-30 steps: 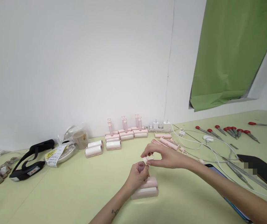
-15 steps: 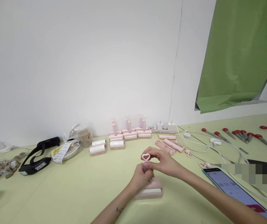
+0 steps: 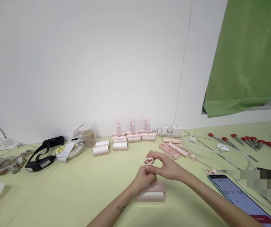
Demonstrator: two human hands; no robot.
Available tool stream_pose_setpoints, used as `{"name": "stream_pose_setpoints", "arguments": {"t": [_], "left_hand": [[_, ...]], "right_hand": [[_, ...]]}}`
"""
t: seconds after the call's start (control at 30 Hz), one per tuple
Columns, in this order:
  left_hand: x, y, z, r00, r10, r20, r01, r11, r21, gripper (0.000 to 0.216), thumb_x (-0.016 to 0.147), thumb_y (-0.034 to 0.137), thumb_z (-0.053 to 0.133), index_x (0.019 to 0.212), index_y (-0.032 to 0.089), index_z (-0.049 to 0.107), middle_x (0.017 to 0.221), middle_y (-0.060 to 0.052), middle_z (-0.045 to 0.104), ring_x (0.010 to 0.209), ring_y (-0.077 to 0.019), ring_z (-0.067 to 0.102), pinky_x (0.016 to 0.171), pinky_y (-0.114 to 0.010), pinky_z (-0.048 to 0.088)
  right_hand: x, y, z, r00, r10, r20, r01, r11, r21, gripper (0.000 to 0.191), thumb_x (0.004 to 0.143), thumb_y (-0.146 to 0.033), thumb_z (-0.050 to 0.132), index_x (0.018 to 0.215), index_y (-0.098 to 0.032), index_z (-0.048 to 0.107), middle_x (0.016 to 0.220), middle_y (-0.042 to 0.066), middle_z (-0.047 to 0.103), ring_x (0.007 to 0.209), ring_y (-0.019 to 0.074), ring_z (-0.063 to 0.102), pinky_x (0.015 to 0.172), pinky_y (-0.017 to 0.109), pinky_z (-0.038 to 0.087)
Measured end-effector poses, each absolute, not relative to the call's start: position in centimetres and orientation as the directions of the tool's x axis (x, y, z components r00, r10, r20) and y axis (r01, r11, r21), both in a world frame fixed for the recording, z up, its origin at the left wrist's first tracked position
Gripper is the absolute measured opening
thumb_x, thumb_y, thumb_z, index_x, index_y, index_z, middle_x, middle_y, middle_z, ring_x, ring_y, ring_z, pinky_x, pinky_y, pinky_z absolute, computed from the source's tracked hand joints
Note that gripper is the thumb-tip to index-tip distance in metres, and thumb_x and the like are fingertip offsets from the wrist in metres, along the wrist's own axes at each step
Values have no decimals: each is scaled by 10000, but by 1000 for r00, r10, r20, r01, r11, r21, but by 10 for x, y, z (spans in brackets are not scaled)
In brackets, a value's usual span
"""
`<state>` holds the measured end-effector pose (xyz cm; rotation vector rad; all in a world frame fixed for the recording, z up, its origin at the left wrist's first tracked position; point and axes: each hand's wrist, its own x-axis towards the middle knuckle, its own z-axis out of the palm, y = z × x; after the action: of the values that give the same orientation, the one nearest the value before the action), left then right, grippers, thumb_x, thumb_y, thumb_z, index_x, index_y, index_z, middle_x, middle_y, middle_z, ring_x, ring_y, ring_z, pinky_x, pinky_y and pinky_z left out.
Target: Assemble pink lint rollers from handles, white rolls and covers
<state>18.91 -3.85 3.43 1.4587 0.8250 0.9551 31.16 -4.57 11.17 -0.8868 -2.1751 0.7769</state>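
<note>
A pink lint roller [image 3: 151,195] with a white roll stands at the front middle of the table, its handle pointing up. My left hand [image 3: 143,180] is wrapped round that handle and hides most of it. With thumb and fingers my right hand [image 3: 165,165] grips the top end, just below a pink heart-shaped ring [image 3: 149,160]. The two hands touch each other. Whether the ring is fully seated in the handle is hidden by the fingers.
Finished-looking pink rollers [image 3: 133,137] stand by the wall, with white rolls [image 3: 120,146] left of them. Pink case parts [image 3: 178,148], a heart ring [image 3: 207,171], white cables [image 3: 205,153], a phone [image 3: 239,197] and red-tipped tools [image 3: 249,142] lie to the right. Left are a black strap [image 3: 40,157] and a wrapped bowl [image 3: 75,149].
The view has shifted slightly, so the background sits a little further right. Both hands keep their hold on the roller's handle and heart ring, with only a small shift of the fingers.
</note>
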Motion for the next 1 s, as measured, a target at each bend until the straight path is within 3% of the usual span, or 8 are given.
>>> {"name": "stream_pose_setpoints", "arguments": {"t": [0.1,0.2,0.37,0.47,0.6,0.67,0.83,1.0], "left_hand": [[191,-40,37,433,897,87,-30,-82,996,238,621,260,486,435,187,357,358,63,371,332,-44,327,376,-192,266],[189,-42,40,426,901,78,-35,-70,997,260,614,287,507,446,192,332,365,73,345,333,-40,307,372,-188,264],[180,-43,45,506,853,128,-133,-70,989,260,531,391,596,592,166,480,475,30,466,448,-97,436,452,-225,353],[186,-42,44,487,866,114,-172,-32,984,465,590,617,439,550,157,492,441,-10,478,466,-148,496,482,-270,379],[204,-45,42,203,975,-89,-217,134,967,570,538,759,324,539,196,412,298,72,266,268,-67,256,326,-209,183],[209,-46,43,144,978,-151,-266,185,946,588,482,778,364,599,203,404,296,98,221,263,-52,173,315,-209,109],[211,-44,35,123,972,-200,-272,227,935,672,377,794,431,691,201,394,305,115,246,266,-47,170,312,-207,98],[214,-38,18,136,979,-155,-297,189,936,625,380,776,473,622,207,384,295,111,250,261,-42,176,312,-205,86]], "right_hand": [[311,-30,112,-629,734,255,321,545,-775,193,731,-342,528,662,-169,477,685,-9,515,656,116,480,622,233,407],[306,-23,115,-693,695,192,310,528,-791,105,706,-250,529,782,-178,526,816,-1,547,760,130,504,686,248,414],[297,-29,114,-785,619,29,290,409,-865,366,738,-140,328,992,-251,566,1044,6,551,915,153,524,699,255,438],[294,-32,107,-789,605,107,185,400,-897,349,757,-190,326,974,-242,594,988,20,583,881,163,545,679,254,451],[289,-32,102,-767,615,183,93,388,-917,331,795,-227,312,940,-208,609,887,39,609,815,146,561,645,243,453],[287,-31,101,-770,610,186,65,365,-929,322,787,-199,316,910,-187,614,829,41,617,788,138,565,632,239,454],[289,-31,102,-784,585,207,86,432,-898,279,725,-101,354,803,-172,613,804,23,580,726,117,543,567,202,438],[293,-35,105,-781,613,120,203,431,-879,199,696,-65,376,709,-172,543,860,7,473,620,72,492,449,156,396]]}}
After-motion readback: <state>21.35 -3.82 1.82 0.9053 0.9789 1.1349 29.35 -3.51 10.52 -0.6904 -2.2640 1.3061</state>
